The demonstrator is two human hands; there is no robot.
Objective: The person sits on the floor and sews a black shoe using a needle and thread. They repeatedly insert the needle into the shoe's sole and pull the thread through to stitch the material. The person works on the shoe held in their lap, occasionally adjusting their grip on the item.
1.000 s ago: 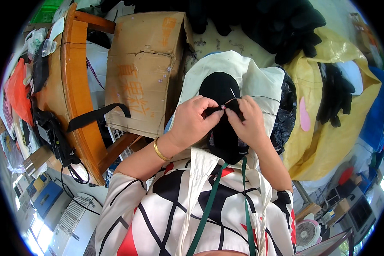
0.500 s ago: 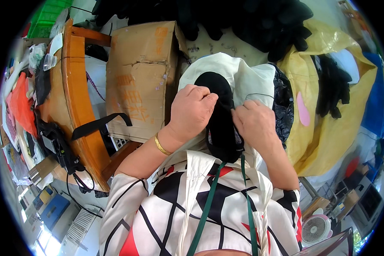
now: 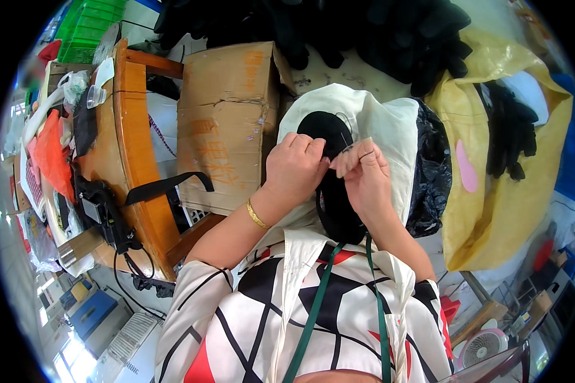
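Note:
A long black cloth shoe [image 3: 337, 207] lies over my lap on a white cloth [image 3: 390, 137], its rounded end pointing away from me. My left hand [image 3: 295, 165] is closed, thumb and fingertips pinching the shoe's upper part from the left. Just to its right, my right hand [image 3: 367, 175] is closed in a pinch, its fingertips almost meeting the left ones over the shoe. A thin needle [image 3: 345, 142] with fine dark thread sticks up at the right fingertips. The fingers hide the spot on the shoe between them.
A cardboard box [image 3: 227, 127] and a wooden chair [image 3: 131, 153] with a black strap [image 3: 169, 187] stand left. Black shoe-like pieces [image 3: 402, 38] pile up at the far side. Right are a black plastic bag [image 3: 433, 172], a yellow sack [image 3: 466, 217] and a small fan [image 3: 482, 348].
My right hand has moved from the shoe's right edge up and inward beside my left hand, turning over; the needle and thread now show. The whole view has shifted slightly.

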